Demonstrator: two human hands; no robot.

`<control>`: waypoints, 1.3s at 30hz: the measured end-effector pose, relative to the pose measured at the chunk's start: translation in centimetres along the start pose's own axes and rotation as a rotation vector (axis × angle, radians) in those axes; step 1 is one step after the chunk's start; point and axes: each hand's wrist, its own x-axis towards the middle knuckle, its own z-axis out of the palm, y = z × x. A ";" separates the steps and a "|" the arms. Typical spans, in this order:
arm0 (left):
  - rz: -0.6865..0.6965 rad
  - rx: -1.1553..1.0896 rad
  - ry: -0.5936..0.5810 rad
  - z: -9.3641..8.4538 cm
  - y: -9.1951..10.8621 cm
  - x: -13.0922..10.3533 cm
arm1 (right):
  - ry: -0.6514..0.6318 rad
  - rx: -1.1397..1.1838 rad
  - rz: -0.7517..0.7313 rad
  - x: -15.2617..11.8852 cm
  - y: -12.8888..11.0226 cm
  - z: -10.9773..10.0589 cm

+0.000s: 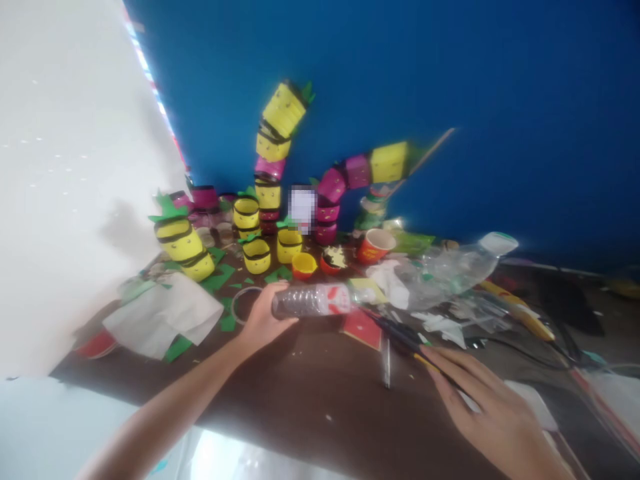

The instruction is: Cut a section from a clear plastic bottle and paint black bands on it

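My left hand [267, 310] is wrapped round the base end of a clear plastic bottle [310, 300] with a red and white label. The bottle lies sideways above the table, its neck pointing right. My right hand [493, 400] is closed on a long dark tool [400, 333], with a yellow strip by the fingers. Its thin tip points left and appears near the bottle's neck; blur hides whether they touch, and the tool's kind. Behind the bottle stand a small yellow cup [304, 265] and yellow pots with black rims [257, 257].
Yellow and magenta pot stacks [270, 160] rise against the blue wall. White sheets [165, 310] and green scraps lie left. At right are a large clear bottle [455, 270], a red paper cup [375, 247], a yellow-handled tool [523, 310] and cables.
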 end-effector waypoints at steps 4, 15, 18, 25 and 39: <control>0.040 -0.040 -0.012 0.1 0.0 -0.1 | 0.064 0.045 0.050 0.7 -1.3 1.2; -0.026 0.002 -0.006 0.0 0.4 0.1 | -0.038 -0.025 -0.063 -0.1 0.1 0.0; 0.000 -0.006 -0.009 0.0 0.5 0.1 | -0.010 -0.037 -0.076 -0.1 0.0 0.3; 0.020 -0.031 -0.023 0.0 -0.1 0.0 | -0.069 -0.011 -0.121 0.6 -0.8 2.7; 0.002 -0.071 -0.042 -0.2 -1.2 0.2 | -0.064 -0.379 0.038 -3.5 2.0 3.6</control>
